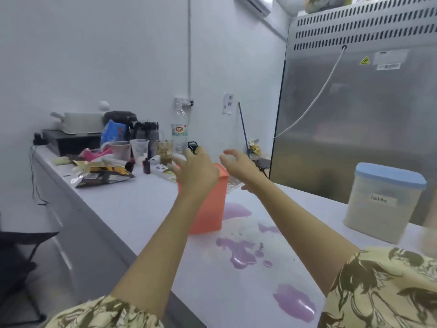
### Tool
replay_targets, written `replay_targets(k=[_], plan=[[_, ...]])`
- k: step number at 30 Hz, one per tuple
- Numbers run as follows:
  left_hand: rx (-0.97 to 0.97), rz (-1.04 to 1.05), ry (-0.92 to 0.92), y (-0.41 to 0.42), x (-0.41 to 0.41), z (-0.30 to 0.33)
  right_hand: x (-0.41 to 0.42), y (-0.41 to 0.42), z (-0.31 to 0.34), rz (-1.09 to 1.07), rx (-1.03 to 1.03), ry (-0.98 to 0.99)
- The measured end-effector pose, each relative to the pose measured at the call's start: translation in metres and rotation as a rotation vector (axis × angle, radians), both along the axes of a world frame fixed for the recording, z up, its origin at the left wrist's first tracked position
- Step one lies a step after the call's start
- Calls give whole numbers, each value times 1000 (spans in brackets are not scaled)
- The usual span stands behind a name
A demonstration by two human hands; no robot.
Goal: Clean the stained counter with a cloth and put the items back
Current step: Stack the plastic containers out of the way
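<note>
Purple liquid stains [238, 253] spread over the white counter [132, 209], with another puddle [295, 303] nearer me and one [236, 210] beside an orange plastic container [210, 209]. My left hand [196, 169] hovers over the top of the orange container, fingers spread, holding nothing. My right hand [238, 164] is raised just right of it, fingers curled apart and empty. No cloth is visible.
A blue-lidded tub labelled "latte" [380, 202] stands at the right before a steel fridge [354, 110]. Cups [139, 147], a water bottle [179, 131], snack bags [101, 174], a small dark bottle [146, 165] and appliances crowd the far counter. A dark chair [19, 252] sits left.
</note>
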State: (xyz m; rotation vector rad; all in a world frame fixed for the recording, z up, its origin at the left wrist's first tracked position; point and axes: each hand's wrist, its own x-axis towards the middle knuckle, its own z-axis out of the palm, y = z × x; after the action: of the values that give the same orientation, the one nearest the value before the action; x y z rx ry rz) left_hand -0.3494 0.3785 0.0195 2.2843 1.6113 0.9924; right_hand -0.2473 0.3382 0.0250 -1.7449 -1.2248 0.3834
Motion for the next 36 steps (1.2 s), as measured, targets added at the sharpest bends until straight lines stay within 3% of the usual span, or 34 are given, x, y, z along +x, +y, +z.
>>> replay_targets(k=[5, 9, 15, 20, 24, 29, 36], plan=[[-176, -7, -98, 21, -24, -24, -15, 7, -17, 64, -211, 92], [-179, -101, -231, 26, -15, -31, -19, 7, -22, 38, -114, 205], [-93, -223, -317, 11, 30, -4, 11, -22, 1, -172, 92, 80], [22, -500, -376, -31, 110, 56, 78, -78, 49, -391, 309, 19], [-15, -852, -433, -85, 179, 96, 141, -138, 80, -597, 457, -7], [-62, -1169, -349, -142, 250, 119, 205, -211, 100, -749, 498, 13], [-128, -1288, -305, -171, 323, 114, 257, -250, 92, -815, 451, 75]])
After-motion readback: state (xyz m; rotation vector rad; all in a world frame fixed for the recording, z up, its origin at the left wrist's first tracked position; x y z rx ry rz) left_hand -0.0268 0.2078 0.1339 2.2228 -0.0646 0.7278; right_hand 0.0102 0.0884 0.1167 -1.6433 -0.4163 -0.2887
